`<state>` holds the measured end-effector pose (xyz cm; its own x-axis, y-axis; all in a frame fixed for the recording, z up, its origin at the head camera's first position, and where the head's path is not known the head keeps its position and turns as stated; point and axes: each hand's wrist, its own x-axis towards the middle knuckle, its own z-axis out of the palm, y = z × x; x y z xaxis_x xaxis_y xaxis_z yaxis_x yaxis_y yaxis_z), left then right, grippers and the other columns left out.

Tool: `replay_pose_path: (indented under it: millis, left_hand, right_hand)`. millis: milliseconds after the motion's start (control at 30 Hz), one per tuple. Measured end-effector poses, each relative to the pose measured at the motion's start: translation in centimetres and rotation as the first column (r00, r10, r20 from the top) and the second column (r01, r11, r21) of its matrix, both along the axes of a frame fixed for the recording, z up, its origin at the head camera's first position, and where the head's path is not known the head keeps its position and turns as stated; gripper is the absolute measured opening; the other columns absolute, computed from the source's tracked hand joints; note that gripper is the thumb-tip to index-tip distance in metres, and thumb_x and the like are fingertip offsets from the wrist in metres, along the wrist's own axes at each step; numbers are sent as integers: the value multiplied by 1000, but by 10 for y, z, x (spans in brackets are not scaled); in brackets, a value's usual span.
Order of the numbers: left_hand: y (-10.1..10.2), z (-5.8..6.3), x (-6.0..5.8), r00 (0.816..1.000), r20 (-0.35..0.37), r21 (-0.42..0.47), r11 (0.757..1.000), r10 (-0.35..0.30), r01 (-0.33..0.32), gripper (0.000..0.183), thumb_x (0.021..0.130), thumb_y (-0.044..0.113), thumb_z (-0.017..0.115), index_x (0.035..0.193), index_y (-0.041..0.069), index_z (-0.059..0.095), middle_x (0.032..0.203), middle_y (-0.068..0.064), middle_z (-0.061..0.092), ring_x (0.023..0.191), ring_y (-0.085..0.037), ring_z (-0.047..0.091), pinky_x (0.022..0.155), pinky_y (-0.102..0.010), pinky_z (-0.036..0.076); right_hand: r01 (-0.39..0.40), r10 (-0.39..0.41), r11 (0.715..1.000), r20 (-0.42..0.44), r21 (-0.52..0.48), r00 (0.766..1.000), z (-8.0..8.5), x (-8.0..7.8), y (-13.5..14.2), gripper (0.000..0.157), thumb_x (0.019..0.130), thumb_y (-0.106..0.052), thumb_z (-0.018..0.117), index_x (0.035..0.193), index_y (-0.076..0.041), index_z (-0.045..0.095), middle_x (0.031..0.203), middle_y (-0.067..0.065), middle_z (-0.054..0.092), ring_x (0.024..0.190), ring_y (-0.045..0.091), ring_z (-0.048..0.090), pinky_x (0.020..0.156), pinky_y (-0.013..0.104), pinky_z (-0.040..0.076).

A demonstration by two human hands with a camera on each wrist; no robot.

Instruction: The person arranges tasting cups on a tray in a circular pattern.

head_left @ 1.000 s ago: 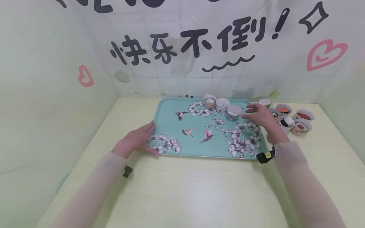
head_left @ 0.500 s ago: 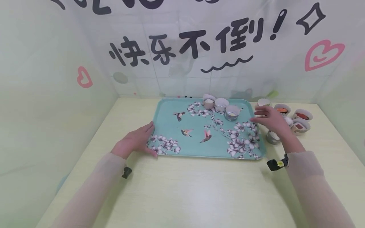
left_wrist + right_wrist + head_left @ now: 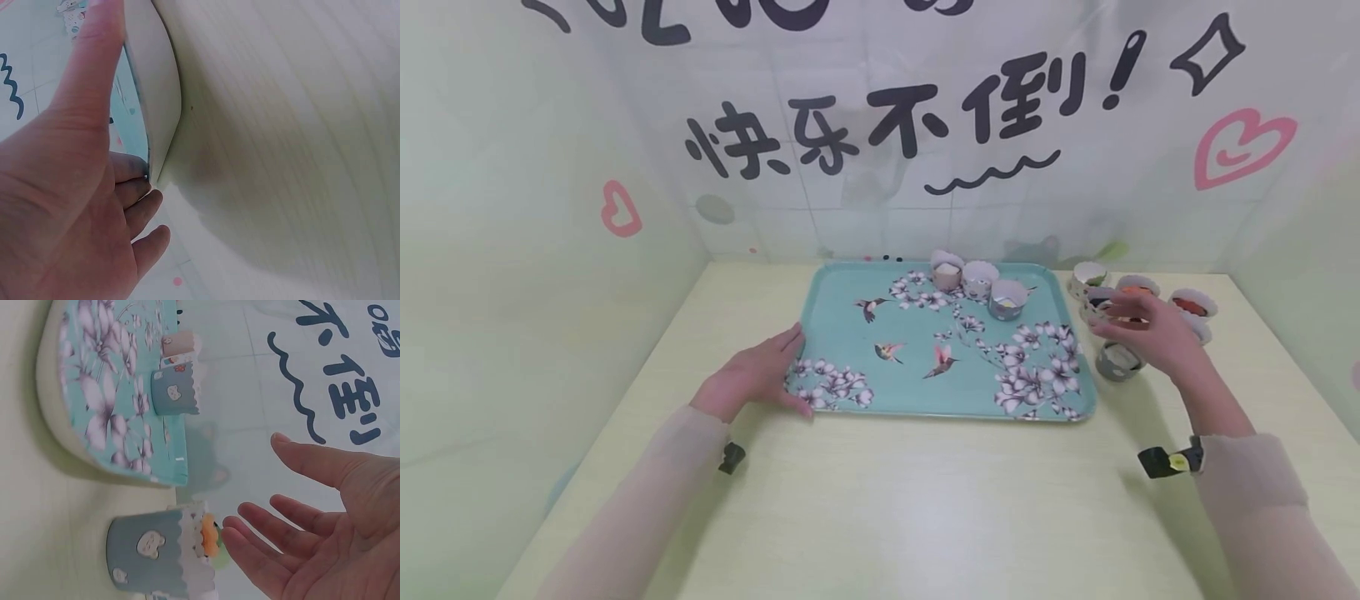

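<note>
My left hand (image 3: pixel 752 371) rests at the front left corner of a blue tray (image 3: pixel 842 325) printed with flowers and hummingbirds. In the left wrist view its thumb lies along the tray's edge (image 3: pixel 165 94). My right hand (image 3: pixel 1161 333) hovers over a group of paper baking cups right of the tray, fingers spread and nothing held. It partly hides some of them. A grey-blue paper cup (image 3: pixel 1117 363) stands nearest below it. In the right wrist view, a grey-blue cup (image 3: pixel 147 550) with an orange piece (image 3: pixel 210 535) showing at its scalloped rim stands right by the fingertips.
Three paper cups stand at the tray's back right; the front one (image 3: pixel 1006 302) is grey-blue. Beyond my right hand are a pale-rimmed cup (image 3: pixel 1088 277) and a cup with red filling (image 3: pixel 1192 303). A printed sheet (image 3: pixel 880 208) rises behind the table (image 3: pixel 880 500).
My right hand has drawn back rightward from beside the front cup on the tray to above the cups on the table. The left hand stays at the tray's corner.
</note>
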<state>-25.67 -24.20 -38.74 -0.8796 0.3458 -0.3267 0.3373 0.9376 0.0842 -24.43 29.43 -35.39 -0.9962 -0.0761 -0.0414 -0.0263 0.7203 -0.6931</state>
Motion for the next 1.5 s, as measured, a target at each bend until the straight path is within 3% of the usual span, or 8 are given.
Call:
replay_pose_path:
  millis: [67, 133, 233, 367, 633, 1000, 1233, 1500]
  left_hand:
    - [0, 0, 0, 1000, 1, 0, 1000, 1, -1, 141, 60, 78, 75, 158, -3, 13, 167, -22, 7, 153, -43, 17, 121, -56, 31]
    - [0, 0, 1, 1000, 3, 4, 1000, 3, -3, 141, 60, 78, 75, 158, -2, 13, 167, -22, 6, 153, -43, 17, 121, -56, 30]
    - [0, 0, 1, 1000, 2, 9, 1000, 4, -4, 141, 60, 78, 75, 158, -2, 13, 167, -21, 6, 153, -42, 17, 121, -56, 30]
    - [0, -1, 0, 1000, -2, 16, 1000, 3, -3, 142, 59, 78, 75, 158, -2, 13, 167, -21, 6, 153, -42, 17, 120, -56, 31]
    - [-3, -3, -1, 1000, 3, 19, 1000, 2, -2, 142, 59, 80, 74, 158, -2, 12, 168, -20, 5, 153, -42, 16, 120, -57, 31]
    - [-1, 0, 0, 1000, 11, 22, 1000, 9, -10, 142, 59, 78, 75, 159, -1, 12, 168, -20, 4, 154, -42, 15, 120, -58, 31]
    - [0, 0, 1, 1000, 14, 38, 999, 7, -7, 141, 60, 76, 76, 158, -2, 12, 168, -21, 5, 153, -42, 15, 120, -58, 30]
    - [0, 2, 1, 1000, 12, 33, 999, 4, -4, 140, 61, 76, 76, 158, -2, 13, 167, -21, 5, 153, -43, 15, 121, -57, 29]
  right_hand:
    - [16, -16, 1000, -13, 13, 1000, -1, 4, 3, 69, 97, -35, 65, 146, 6, 39, 140, 33, 51, 129, 47, 49, 76, 9, 43]
    - [26, -25, 999, -20, 24, 999, -2, 8, 7, 67, 97, -34, 65, 145, 7, 41, 139, 33, 51, 129, 49, 50, 74, 8, 46]
    - [45, -43, 998, -29, 46, 999, -4, 13, 12, 66, 97, -35, 66, 142, 7, 43, 139, 33, 51, 127, 51, 51, 88, 31, 57]
    - [62, -61, 997, -20, 45, 998, -6, 19, 17, 69, 97, -37, 65, 143, 9, 40, 140, 36, 49, 127, 54, 49, 99, 64, 45]
    - [97, -96, 993, -12, 73, 995, -13, 30, 29, 67, 97, -35, 64, 142, 9, 41, 139, 35, 51, 125, 51, 51, 91, 51, 54]
    - [119, -120, 992, 4, 42, 993, -24, 38, 33, 71, 99, -35, 62, 144, 11, 33, 141, 37, 46, 127, 55, 48, 96, 64, 48]
    - [112, -112, 992, -9, 64, 994, -30, 37, 35, 67, 97, -32, 64, 139, 13, 38, 137, 38, 48, 123, 55, 51, 85, 47, 58]
    - [96, -99, 994, 67, 51, 993, -33, 34, 35, 75, 99, -32, 62, 144, 18, 30, 143, 43, 39, 128, 57, 46, 100, 64, 47]
